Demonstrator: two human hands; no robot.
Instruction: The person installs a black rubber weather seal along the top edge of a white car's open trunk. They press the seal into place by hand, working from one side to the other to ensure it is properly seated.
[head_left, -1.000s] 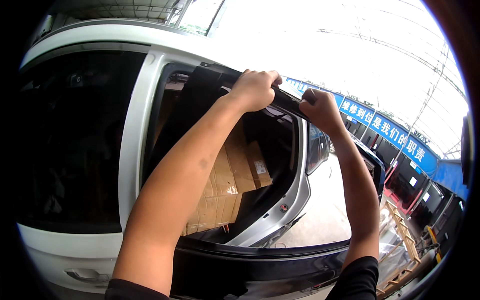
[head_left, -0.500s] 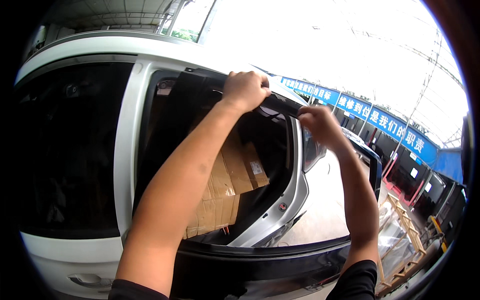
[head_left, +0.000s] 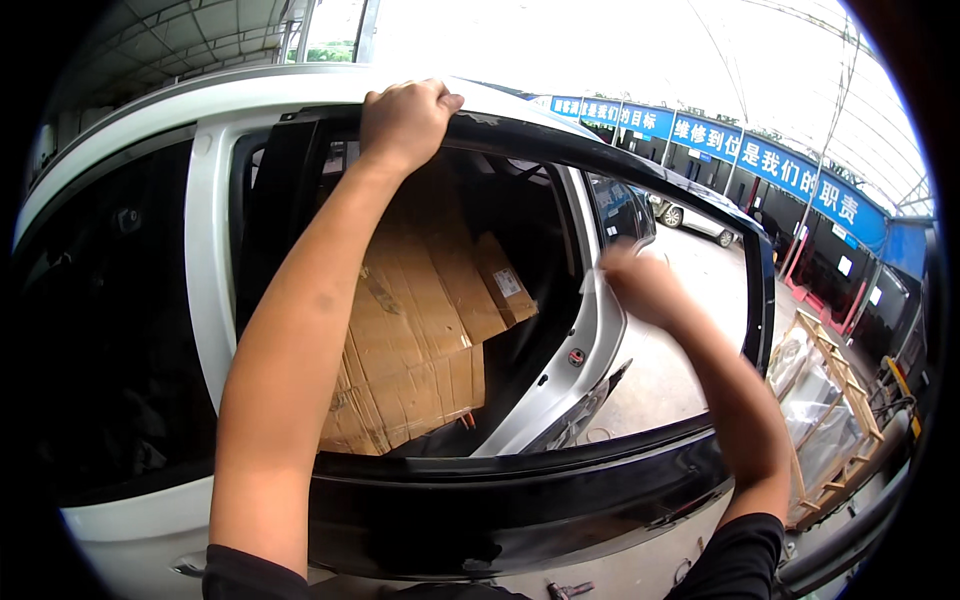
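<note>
An open black car door with an empty window frame stands in front of me, hinged off a white car. My left hand grips the top bar of that window frame. My right hand, blurred, is lowered inside the window opening and off the frame; whether it holds anything is unclear. Flattened brown cardboard fills the car's cabin behind the opening.
A wooden crate frame wrapped in plastic stands on the concrete at the right. A blue banner runs along dark shop fronts in the distance, with a white car parked near them. Small tools lie on the ground below.
My right hand has let go of the top of the window frame and dropped down into the opening. My left hand keeps its grip, and the view has shifted.
</note>
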